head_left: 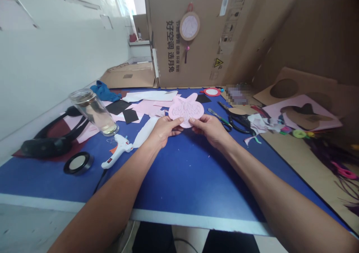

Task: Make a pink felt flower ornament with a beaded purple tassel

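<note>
Both my hands hold up a pink cut-out paper shape (186, 110) with raised line patterns, a little above the blue table (179, 178). My left hand (163, 130) pinches its lower left edge, thumb on top. Its lower right edge is pinched by my right hand (209, 127). The shape is rounded with a small lobe at the top. Both forearms reach in from the near edge.
A white glue gun (117, 151), a glass jar (94, 111), a tape roll (78, 162) and a black strap (53, 140) lie left. Pink, white and black paper scraps (140, 107) sit behind. Black scissors (237, 119) and cardboard pieces (303, 107) lie right. A large cardboard box (207, 36) stands behind.
</note>
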A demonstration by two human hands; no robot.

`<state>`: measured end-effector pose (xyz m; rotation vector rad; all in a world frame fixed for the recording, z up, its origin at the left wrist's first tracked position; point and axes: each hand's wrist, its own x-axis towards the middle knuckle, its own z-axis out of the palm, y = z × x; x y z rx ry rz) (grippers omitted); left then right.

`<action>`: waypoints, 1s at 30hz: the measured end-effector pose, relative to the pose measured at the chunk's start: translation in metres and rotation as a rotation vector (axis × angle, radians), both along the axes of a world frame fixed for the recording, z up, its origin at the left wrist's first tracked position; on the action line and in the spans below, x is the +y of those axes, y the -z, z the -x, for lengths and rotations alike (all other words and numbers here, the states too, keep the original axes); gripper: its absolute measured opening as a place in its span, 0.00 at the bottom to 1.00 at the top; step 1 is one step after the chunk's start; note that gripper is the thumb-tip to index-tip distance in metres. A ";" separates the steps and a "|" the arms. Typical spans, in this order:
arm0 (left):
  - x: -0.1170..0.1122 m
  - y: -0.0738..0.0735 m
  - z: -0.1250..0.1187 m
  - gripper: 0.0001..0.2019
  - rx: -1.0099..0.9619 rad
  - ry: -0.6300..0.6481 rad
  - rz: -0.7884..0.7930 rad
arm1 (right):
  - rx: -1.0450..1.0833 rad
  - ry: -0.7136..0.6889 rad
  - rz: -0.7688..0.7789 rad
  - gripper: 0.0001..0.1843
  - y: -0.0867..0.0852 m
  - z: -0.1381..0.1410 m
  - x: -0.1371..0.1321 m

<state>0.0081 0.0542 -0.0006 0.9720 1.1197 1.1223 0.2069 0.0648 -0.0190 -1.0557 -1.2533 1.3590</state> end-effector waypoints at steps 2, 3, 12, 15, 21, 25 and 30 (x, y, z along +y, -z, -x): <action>0.000 0.000 0.000 0.11 0.000 -0.007 0.000 | 0.006 -0.006 -0.001 0.27 0.001 0.000 0.000; 0.000 0.000 0.000 0.11 -0.003 -0.009 0.000 | 0.011 -0.009 0.001 0.27 0.001 0.000 0.000; 0.000 0.002 -0.003 0.09 -0.012 -0.034 0.001 | 0.014 -0.027 0.012 0.26 0.002 0.000 0.001; -0.001 0.001 -0.004 0.08 -0.005 -0.029 0.015 | 0.022 -0.023 0.007 0.26 0.003 0.001 0.001; -0.004 -0.001 -0.006 0.04 0.026 -0.023 0.028 | 0.032 -0.003 0.000 0.28 0.002 0.001 0.002; -0.004 0.000 -0.007 0.05 0.011 0.000 0.019 | 0.036 0.002 -0.005 0.27 0.002 0.001 0.002; -0.004 0.003 -0.006 0.03 0.011 0.001 -0.009 | 0.037 -0.002 -0.003 0.27 0.002 0.002 0.001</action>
